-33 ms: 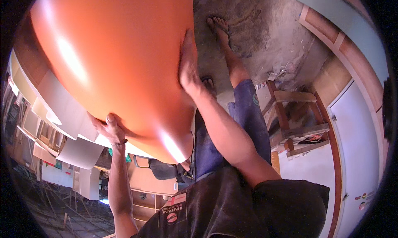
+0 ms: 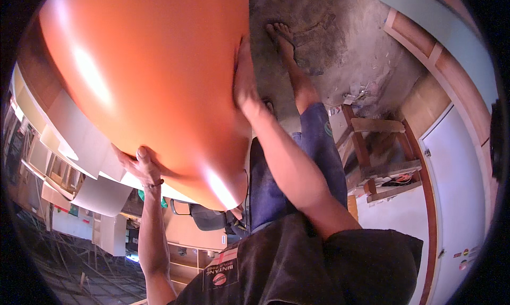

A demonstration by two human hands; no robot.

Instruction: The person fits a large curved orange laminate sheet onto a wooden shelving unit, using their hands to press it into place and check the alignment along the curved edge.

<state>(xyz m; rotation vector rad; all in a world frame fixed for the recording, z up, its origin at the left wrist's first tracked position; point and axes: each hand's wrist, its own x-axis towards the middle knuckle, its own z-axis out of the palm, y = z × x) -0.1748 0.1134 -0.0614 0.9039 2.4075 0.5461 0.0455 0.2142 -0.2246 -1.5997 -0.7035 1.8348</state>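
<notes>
A large, smooth orange sheet [image 2: 143, 82] with a glossy sheen fills the upper left and looks bent in this view. My left hand [image 2: 141, 169] is at its lower left edge, with the thumb over the orange face and the fingers partly hidden along the rim. On the sheet's right border lies my right hand [image 2: 245, 79], stretched out flat with its fingers pointing away from me. Orange light tints this hand, so its separate fingers are hard to make out.
Pale boards [image 2: 79, 130] stand left of the sheet. A dark chair [image 2: 207, 217] is below it. On the right are a wooden stool-like frame [image 2: 380, 151], a white door [image 2: 459, 161] and a long panelled piece [image 2: 419, 37]. Small scraps [image 2: 358, 94] litter the concrete floor [image 2: 340, 45].
My right hand has shifted slightly to the right, and the sheet's right edge now bulges further out, covering more of my foot. The left hand stays in place.
</notes>
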